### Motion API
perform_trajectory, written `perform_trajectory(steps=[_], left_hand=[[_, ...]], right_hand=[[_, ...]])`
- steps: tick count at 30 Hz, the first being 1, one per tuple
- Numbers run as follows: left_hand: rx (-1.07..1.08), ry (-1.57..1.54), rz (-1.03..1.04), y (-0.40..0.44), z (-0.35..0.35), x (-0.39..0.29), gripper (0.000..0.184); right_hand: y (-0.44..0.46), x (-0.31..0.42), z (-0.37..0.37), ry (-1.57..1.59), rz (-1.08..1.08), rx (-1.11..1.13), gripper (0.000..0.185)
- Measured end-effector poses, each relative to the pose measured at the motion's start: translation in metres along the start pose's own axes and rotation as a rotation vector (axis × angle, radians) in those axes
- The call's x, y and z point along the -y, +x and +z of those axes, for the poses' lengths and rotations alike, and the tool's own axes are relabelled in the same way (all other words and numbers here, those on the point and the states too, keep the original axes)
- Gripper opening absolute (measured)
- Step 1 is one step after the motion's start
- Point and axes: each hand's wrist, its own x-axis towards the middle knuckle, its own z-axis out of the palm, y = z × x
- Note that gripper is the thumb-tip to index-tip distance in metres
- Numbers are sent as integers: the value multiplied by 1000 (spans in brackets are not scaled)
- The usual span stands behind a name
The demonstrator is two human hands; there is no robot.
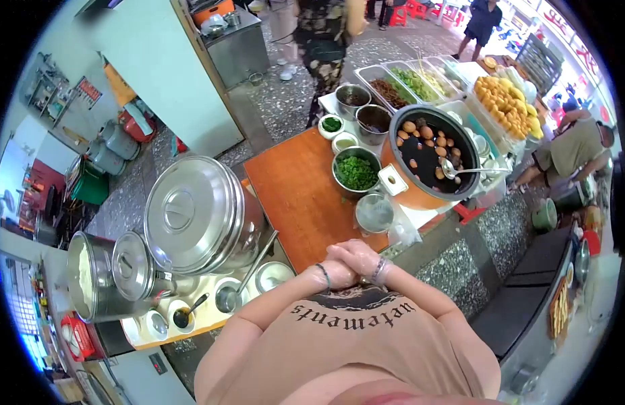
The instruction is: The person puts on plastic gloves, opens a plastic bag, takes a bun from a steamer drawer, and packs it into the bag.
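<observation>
Both of my hands are clasped together in front of my shirt, at the near edge of the orange-brown table (285, 196). Thin clear gloves seem to cover them. My left hand (336, 275) and my right hand (359, 256) press on each other, and no object shows between them. Just beyond them are a clear container (374, 213) and a metal bowl of chopped greens (355, 173). Farther right, a big orange pot (420, 192) holds several eggs in dark liquid, with a metal ladle (450, 170) resting in it.
A large lidded steel pot (191, 212) stands at the left, beside a smaller lidded pot (131, 266) and sauce containers with ladles. Trays of food (413, 82) and a heap of fried pieces (504, 104) lie beyond. One person (324, 47) stands behind the table; another (574, 145) bends at the right.
</observation>
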Motion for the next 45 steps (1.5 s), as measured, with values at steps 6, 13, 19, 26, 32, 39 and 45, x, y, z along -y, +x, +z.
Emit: perform_trajectory(steps=[6, 13, 19, 26, 32, 39, 45], left_hand=[[-334, -537, -81, 3, -6, 19, 32], [-663, -1631, -202, -10, -63, -9, 39], [-193, -1488, -75, 31, -34, -63, 57], [92, -1635, -271, 181, 33, -129, 65], [75, -1469, -202, 358, 150, -226, 41], [209, -1255, -134, 509, 194, -319, 36], [146, -1272, -235, 623, 209, -297, 31]], right_hand=[[8, 44, 3, -123, -346, -102, 29], [-10, 31, -33, 547, -202, -106, 34], [-45, 4, -47, 480, -19, 248, 44], [-151, -105, -123, 1207, -269, 272, 51], [-355, -181, -260, 971, -81, -257, 40], [-523, -270, -358, 1056, 31, -933, 37], [-512, -311, -453, 1077, 119, -921, 46]])
